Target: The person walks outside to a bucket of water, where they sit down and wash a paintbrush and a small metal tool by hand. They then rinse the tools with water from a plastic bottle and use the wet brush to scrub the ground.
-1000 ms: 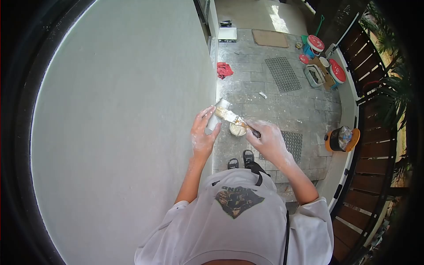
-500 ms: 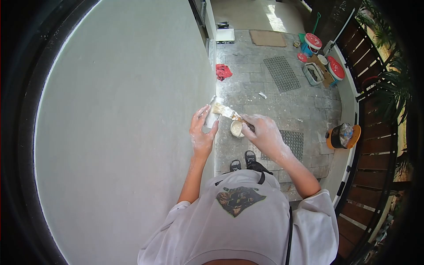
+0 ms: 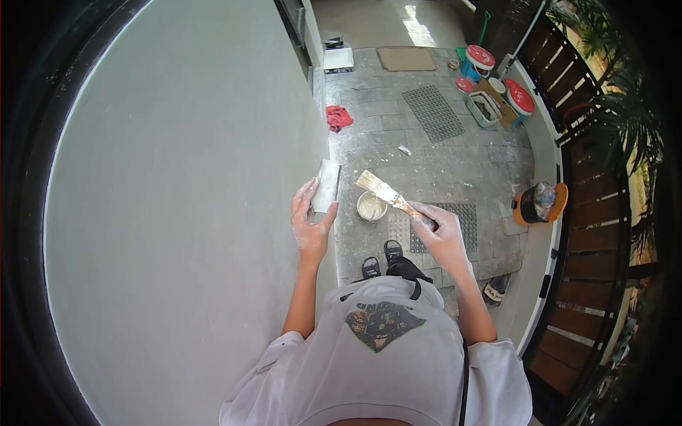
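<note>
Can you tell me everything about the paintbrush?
The paintbrush has pale bristles, a white-smeared middle and a brownish, wood-looking handle, also smeared. The right hand grips the handle. It slants, bristles pointing forward and left, seen past the edge of a round tub. The bristles look clear of the white tool.

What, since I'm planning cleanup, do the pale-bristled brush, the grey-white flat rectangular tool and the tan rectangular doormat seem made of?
Brush: probably a wooden handle, matte, since brown shows among white smears; bristle type unclear.
Flat tool: possibly metal or plastic, straight-edged and dull; whitish residue leaves it open.
Doormat: perhaps woven fibre, given its matte tan surface.
</note>
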A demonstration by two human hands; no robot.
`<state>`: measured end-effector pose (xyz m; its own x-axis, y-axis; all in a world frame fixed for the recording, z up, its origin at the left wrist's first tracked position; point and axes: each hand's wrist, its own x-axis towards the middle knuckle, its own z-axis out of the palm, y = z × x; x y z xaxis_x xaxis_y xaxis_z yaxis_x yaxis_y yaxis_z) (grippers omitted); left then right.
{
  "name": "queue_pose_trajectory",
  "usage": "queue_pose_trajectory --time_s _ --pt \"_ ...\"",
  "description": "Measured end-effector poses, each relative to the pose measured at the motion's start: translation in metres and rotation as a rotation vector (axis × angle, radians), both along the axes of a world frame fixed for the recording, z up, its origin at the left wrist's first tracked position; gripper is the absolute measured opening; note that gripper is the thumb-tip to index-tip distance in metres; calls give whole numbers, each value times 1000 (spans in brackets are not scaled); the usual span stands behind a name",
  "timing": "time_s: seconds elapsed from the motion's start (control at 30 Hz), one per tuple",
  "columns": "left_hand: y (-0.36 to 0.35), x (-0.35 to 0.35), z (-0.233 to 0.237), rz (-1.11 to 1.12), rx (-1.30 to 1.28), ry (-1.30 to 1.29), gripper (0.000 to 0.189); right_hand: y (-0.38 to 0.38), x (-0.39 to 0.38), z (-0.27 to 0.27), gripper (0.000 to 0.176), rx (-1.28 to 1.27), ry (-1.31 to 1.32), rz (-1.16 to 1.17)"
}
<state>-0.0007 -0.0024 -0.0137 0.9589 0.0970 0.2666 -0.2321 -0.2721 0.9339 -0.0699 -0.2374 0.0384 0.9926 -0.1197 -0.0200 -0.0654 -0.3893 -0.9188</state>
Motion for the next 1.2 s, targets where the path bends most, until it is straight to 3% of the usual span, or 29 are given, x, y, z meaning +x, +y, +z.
queue_pose_trajectory --time_s 0.07,0.17,0.37,0.87,1.2 --pt "-1 -2 -1 -22 5 10 50 7 -8 5 33 -41 -35 -6" --pt "7 -1 -14 -114 234 -51 50 22 -17 14 32 -130 -19 2" --pt "-13 11 -6 -213 329 -158 50 20 -4 24 30 -342 -38 49" --pt "-119 17 3 -250 352 -222 54 -83 24 32 28 -575 -116 121" --pt "-238 27 7 -298 356 -242 55 -189 23 44 24 -572 -104 -48"
